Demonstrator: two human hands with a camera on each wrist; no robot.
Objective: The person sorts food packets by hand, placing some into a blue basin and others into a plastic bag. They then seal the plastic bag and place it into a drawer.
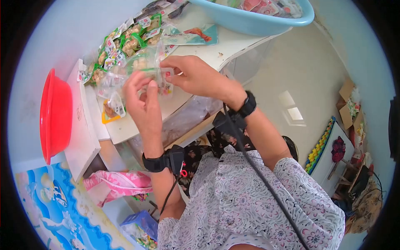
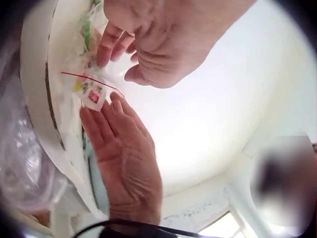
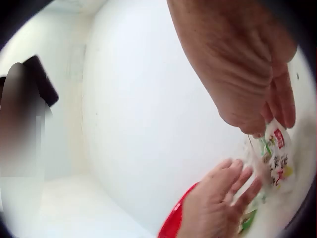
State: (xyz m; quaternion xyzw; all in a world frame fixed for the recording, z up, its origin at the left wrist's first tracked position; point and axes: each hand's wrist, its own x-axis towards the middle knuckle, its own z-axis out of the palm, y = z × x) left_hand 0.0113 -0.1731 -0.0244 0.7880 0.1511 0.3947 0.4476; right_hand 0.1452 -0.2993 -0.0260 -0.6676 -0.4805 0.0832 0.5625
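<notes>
Both hands [image 1: 143, 104] hold clear bag [image 1: 143, 68], mouth seemingly right.

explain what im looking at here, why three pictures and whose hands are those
No machine here: a person wears three cameras. The big picture comes from a head camera looking down; the other two come from cameras strapped to each wrist, looking at that hand's work.

Both hands work on a clear plastic bag with small snack packets inside. The left hand holds it from below, and the right hand pinches its top edge.

On the white table lie more snack packets in a row. A light blue basin stands at the far end, and a red basin stands on the left.
</notes>
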